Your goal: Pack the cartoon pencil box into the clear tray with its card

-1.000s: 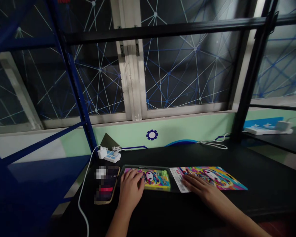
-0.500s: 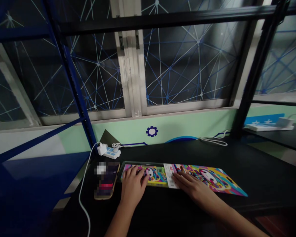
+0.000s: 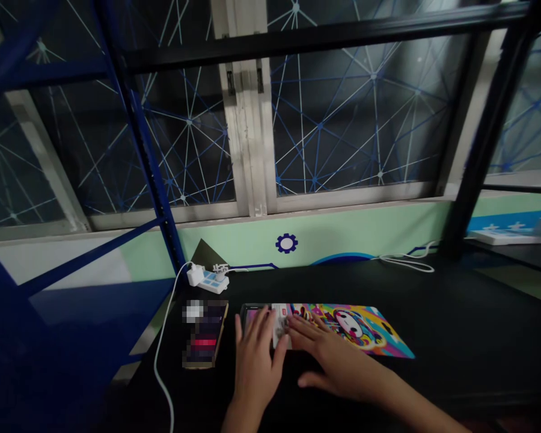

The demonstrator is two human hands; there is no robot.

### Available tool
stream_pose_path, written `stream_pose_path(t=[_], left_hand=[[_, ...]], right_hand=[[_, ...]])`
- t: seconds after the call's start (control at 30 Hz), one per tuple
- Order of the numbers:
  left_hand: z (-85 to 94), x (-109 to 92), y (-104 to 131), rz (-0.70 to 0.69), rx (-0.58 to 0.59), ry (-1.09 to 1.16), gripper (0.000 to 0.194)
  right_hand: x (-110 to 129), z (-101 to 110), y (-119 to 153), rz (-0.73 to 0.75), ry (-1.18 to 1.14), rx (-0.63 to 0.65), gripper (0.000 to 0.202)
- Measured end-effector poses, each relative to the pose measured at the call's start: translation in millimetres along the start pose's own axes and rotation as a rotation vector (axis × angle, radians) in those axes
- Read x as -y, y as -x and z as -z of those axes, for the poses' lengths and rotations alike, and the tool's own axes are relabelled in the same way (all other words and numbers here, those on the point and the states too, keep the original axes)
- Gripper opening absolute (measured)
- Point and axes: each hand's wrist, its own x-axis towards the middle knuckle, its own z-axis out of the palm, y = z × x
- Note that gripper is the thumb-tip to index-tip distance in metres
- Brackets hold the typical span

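A colourful printed sheet [image 3: 365,328] with a cartoon figure and a white label strip lies on the black table, its left part over a flat case [image 3: 246,311]. My left hand [image 3: 258,355] rests with fingers spread on the case's left end and the strip's edge. Beside it, my right hand [image 3: 327,355] lies flat on the sheet near the strip, its thumb held apart. Both hands are open and grip nothing. Much of the case is hidden under the sheet and my fingers.
Left of the case lies a phone [image 3: 205,334], partly pixelated. Behind it sits a white power strip [image 3: 213,281] with a white cable [image 3: 160,373] running to the front edge. Another cable [image 3: 408,263] lies at the back right. Dark metal posts rise on both sides.
The printed sheet has slid left over the case, covering most of it. My right hand has moved left with it, and the hands are now closer together. The view has shifted slightly.
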Motion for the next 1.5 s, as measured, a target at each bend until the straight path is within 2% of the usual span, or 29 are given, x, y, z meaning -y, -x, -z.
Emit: stream_pose_path(t=[0.07, 0.13, 0.17, 0.23, 0.27, 0.37, 0.4, 0.47, 0.57, 0.63, 0.73, 0.9, 1.0, 1.1, 1.2, 1.37, 1.43, 1.5], left_hand=[[3.4, 14.4, 20.3, 0.182, -0.114, 0.090, 0.048], [6.8, 26.5, 41.7, 0.373, -0.160, 0.228, 0.056], [8.7, 30.1, 50.6, 0.456, -0.132, 0.297, 0.057], [12.8, 31.0, 61.6, 0.559, -0.057, 0.415, 0.060], [15.1, 28.6, 63.3, 0.584, -0.019, 0.450, 0.061], [20.9, 17.1, 58.9, 0.582, 0.076, 0.477, 0.064], [22.2, 13.7, 56.6, 0.567, 0.101, 0.481, 0.066], [23.5, 9.8, 53.7, 0.531, 0.132, 0.510, 0.068], [22.0, 11.5, 54.7, 0.507, 0.123, 0.551, 0.068], [19.8, 15.0, 56.6, 0.520, 0.089, 0.532, 0.068], [17.2, 18.9, 57.1, 0.560, 0.026, 0.522, 0.067], [19.8, 17.8, 48.7, 0.646, -0.001, 0.604, 0.061], [22.9, 16.4, 44.3, 0.685, -0.001, 0.639, 0.062], [24.2, 16.6, 43.8, 0.688, -0.011, 0.669, 0.062], [24.1, 16.7, 45.3, 0.687, -0.017, 0.651, 0.061], [20.5, 15.2, 48.0, 0.642, 0.014, 0.525, 0.063], [17.8, 15.3, 49.6, 0.621, 0.023, 0.501, 0.064], [15.0, 16.1, 51.4, 0.600, 0.016, 0.488, 0.064]], right_hand=[[-22.8, -9.7, 17.5, -0.110, 0.081, -0.191, 0.072], [-50.7, -21.2, 43.5, -0.292, 0.197, -0.470, 0.062], [-62.9, -27.0, 56.4, -0.362, 0.250, -0.614, 0.059], [-76.4, -38.2, 75.1, -0.446, 0.342, -0.764, 0.057], [-76.1, -43.8, 78.3, -0.465, 0.371, -0.799, 0.057], [-48.2, -62.3, 58.5, -0.428, 0.383, -0.735, 0.052], [-32.4, -69.2, 43.7, -0.388, 0.368, -0.671, 0.051], [2.8, -82.5, 9.1, -0.329, 0.350, -0.591, 0.060], [48.7, -94.6, -34.6, -0.251, 0.310, -0.492, 0.065], [64.3, -94.3, -46.7, -0.202, 0.269, -0.424, 0.061], [55.8, -85.6, -37.2, -0.172, 0.207, -0.397, 0.054], [-6.7, -69.6, 8.8, -0.366, 0.247, -0.673, 0.047], [-28.8, -65.1, 22.4, -0.388, 0.266, -0.730, 0.046], [-24.9, -68.1, 16.7, -0.340, 0.258, -0.688, 0.043], [-4.7, -74.0, 0.7, -0.285, 0.242, -0.577, 0.041], [30.0, -71.9, -22.3, -0.306, 0.174, -0.471, 0.052], [32.8, -67.7, -24.5, -0.286, 0.133, -0.425, 0.054], [22.7, -63.0, -19.3, -0.288, 0.102, -0.440, 0.050]])
